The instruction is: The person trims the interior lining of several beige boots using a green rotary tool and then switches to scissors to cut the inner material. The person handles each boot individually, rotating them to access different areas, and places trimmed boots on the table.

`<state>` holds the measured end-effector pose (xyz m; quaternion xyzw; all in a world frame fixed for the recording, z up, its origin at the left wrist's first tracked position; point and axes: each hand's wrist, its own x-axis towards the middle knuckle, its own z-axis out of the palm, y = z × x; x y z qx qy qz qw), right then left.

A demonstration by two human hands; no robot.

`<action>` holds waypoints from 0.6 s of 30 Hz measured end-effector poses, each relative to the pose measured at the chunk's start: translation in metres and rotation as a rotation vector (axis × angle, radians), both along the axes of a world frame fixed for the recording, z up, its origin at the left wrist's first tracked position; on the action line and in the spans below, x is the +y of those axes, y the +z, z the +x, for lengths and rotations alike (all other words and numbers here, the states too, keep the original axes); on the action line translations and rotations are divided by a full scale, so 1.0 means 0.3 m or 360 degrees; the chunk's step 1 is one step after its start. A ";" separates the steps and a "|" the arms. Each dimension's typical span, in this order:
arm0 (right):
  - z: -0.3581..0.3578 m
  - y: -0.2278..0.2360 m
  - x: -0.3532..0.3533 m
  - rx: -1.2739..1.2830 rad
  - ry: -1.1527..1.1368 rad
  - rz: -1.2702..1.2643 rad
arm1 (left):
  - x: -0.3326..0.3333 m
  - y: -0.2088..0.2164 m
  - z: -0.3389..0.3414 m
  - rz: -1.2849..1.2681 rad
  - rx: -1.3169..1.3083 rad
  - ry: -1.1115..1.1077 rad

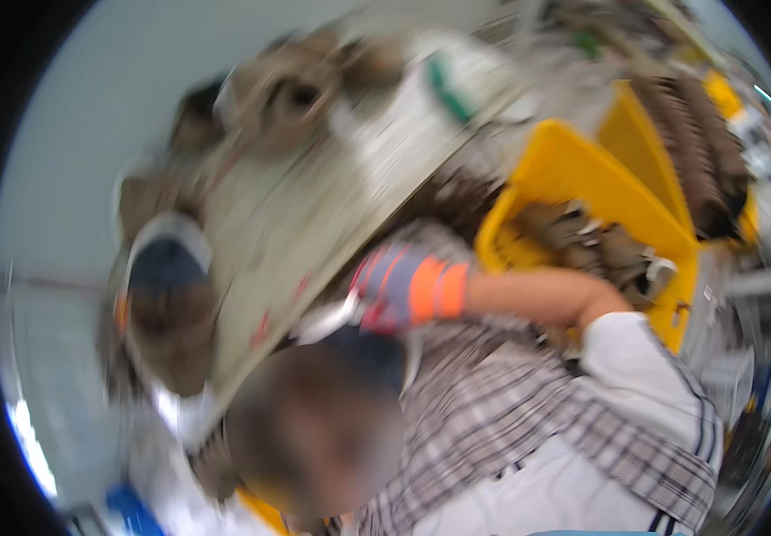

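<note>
My right hand [408, 288], in a grey, orange and pink work glove, reaches in from the right across my plaid apron. Its fingers are closed at the heel end of a shoe [366, 350] with a dark blue inside and a pale rim. A round blurred patch covers most of that shoe's front. My left hand does not show. Left of the held shoe, a brown shoe [171, 335] with a dark blue insole and pale sole stands at the long pale table [314, 228]. Motion smears the whole picture.
Several brown shoes [282, 94] are grouped at the table's far end, near a green strip [448, 87]. To the right, a yellow crate [533, 170] holds brown shoe pieces. Brown stacked parts [689, 147] stand beyond it. A pale wall [72, 196] rises at left.
</note>
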<state>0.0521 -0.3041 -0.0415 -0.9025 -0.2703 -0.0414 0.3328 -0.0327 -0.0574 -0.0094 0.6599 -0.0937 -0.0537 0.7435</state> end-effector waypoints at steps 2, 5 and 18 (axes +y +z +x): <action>0.047 0.068 0.000 0.0008 0.0060 -0.0125 | -0.001 -0.015 -0.011 -0.0405 0.0080 0.0156; 0.042 0.044 -0.002 -0.0267 0.0082 -0.0367 | 0.101 -0.252 -0.021 -0.0572 0.0327 0.0645; 0.026 -0.013 0.138 -0.0353 0.0454 -0.0786 | 0.175 -0.522 -0.101 -0.0742 0.0643 0.0851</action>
